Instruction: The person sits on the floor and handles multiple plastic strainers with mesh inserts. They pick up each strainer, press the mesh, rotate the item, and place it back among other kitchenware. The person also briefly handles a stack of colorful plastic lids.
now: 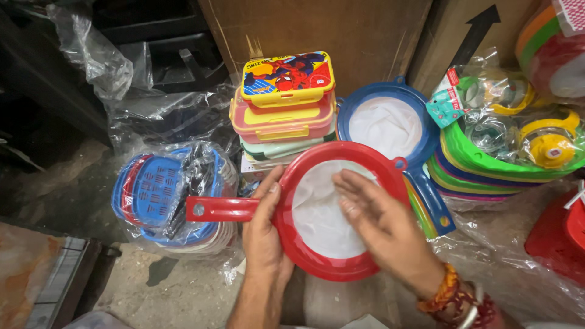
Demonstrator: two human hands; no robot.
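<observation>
Below lunchbox stack (283, 106): L hand (263, 234) gripping red sieve (341, 210) rim by handle; R hand (375, 216) flat on mesh, fingers spread narrow.

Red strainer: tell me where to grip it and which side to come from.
Grip the red strainer by its flat handle, coming from the left, where it juts free over the bagged baskets. The left hand pinches only the rim; the right hand covers the white mesh.

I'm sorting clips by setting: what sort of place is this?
Probably a plasticware shop's storeroom: stacked lunch boxes, plastic-bagged baskets and cardboard cartons crowd the floor. The left hand holds a red strainer; the right hand rests on its mesh.
</observation>
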